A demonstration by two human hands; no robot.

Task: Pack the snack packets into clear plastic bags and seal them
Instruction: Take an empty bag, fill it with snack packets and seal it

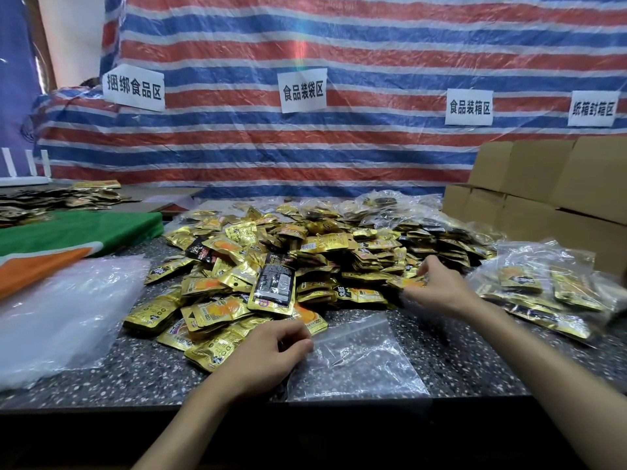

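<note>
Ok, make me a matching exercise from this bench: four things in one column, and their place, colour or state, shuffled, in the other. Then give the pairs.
Column one
1. left hand
2. right hand
3. cardboard boxes
4. folded cloth

Column two
A. green and orange
B. pinching a gold packet
C. stacked at the far right
D. holding the edge of the empty clear bag

Pairs: 1-D, 2-B, 3-C, 4-A.

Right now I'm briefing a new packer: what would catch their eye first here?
A big heap of gold snack packets sits centre on the table, before a red, white and blue striped sheet. Nearer, the left hand holds an empty clear bag; the right hand pinches a packet.
</note>
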